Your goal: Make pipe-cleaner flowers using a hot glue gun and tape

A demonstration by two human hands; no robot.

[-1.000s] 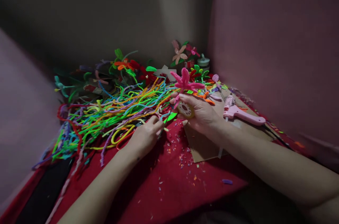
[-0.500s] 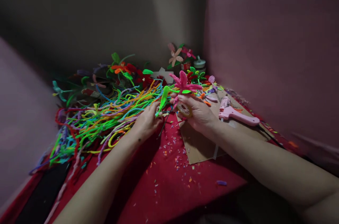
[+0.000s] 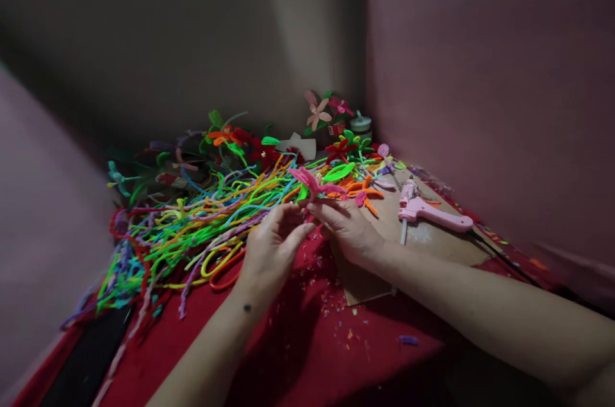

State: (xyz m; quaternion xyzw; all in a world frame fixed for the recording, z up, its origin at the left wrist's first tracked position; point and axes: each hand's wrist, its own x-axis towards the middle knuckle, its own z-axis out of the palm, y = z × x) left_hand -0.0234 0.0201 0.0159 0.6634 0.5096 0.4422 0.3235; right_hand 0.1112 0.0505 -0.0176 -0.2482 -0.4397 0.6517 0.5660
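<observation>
A pink pipe-cleaner flower point(image 3: 313, 184) stands up between my hands, with a bright green leaf point(image 3: 339, 172) on its right side. My left hand point(image 3: 273, 241) is closed around the flower's base, its thumb pointing right below the fingers. My right hand point(image 3: 353, 231) pinches the same base from the right, its fingertips meeting those of the left. Most of the stem is hidden by the fingers. Whether the tape roll is still in my right palm cannot be seen. An orange pipe-cleaner flower point(image 3: 366, 192) lies just behind my right hand.
A big heap of coloured pipe cleaners point(image 3: 206, 234) spreads to the left. At right, a pink glue gun point(image 3: 423, 211) with a cord rests on cardboard point(image 3: 365, 288). Finished flowers point(image 3: 317, 111) and a lidded jar point(image 3: 360, 124) stand at the back. Scraps dot the red cloth point(image 3: 375, 368).
My left hand has moved from the green leaf to the flower's base, beside my right fingers. The flower sits lower and turned. The tape roll and dark stem have gone out of sight.
</observation>
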